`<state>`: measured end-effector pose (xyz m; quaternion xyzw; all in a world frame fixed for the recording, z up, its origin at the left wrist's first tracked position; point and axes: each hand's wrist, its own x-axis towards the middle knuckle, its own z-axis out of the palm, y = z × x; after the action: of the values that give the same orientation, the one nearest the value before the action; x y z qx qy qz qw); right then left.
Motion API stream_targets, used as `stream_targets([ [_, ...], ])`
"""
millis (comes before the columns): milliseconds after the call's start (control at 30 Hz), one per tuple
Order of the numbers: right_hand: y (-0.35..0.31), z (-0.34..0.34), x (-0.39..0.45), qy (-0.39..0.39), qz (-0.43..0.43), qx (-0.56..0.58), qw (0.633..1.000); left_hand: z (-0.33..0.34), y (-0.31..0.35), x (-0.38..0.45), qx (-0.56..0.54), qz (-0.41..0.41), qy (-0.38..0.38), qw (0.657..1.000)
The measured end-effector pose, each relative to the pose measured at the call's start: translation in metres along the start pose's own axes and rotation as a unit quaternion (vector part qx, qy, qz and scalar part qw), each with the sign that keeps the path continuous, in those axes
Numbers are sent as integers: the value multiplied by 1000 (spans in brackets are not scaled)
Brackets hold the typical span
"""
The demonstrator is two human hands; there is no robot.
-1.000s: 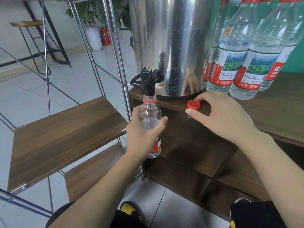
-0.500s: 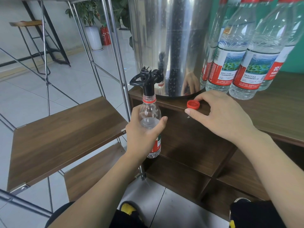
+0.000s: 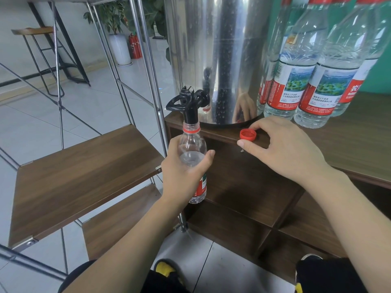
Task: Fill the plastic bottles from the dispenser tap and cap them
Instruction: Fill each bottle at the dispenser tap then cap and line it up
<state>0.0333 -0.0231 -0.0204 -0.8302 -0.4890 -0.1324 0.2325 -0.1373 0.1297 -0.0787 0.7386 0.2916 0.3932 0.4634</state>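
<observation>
The small plastic bottle (image 3: 193,149) sits right under the black tap (image 3: 188,102) of the steel dispenser (image 3: 213,60), its neck up against the spout, held out in the air off the front edge of the cabinet. The left hand (image 3: 184,172) wraps around its middle, fingers and thumb curled round the label area. Thin clear plastic like that probably dents if you squeeze hard, and it looks to have a fair bit of water in it (hard to tell exactly how much behind the hand), so I'd guess it's getting heavier and maybe a bit slick if any water runs down the outside. Gripping mid-body seems the sensible spot; the neck is taken up by the spout.

The right hand (image 3: 283,149) rests on the wooden cabinet top (image 3: 364,144), thumb and forefinger loosely curved around the red cap (image 3: 248,134); I can't tell if they actually pinch it. The cap is tiny, light and ridged, so it should be easy to pick up by the rim.

Just beside the dispenser stand several big capped bottles (image 3: 302,85). To the left there's a metal-framed rack with wooden shelves (image 3: 84,176), then tiled floor (image 3: 42,123), a stool (image 3: 42,60), a potted plant (image 3: 118,39) and a fire extinguisher (image 3: 135,46) further off.
</observation>
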Motion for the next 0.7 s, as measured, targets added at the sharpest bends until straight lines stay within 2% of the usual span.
stream_targets([
  [700,-1,-2,0,0,-8,12,1000,1,-2,-2,-2,-1,3,1000],
])
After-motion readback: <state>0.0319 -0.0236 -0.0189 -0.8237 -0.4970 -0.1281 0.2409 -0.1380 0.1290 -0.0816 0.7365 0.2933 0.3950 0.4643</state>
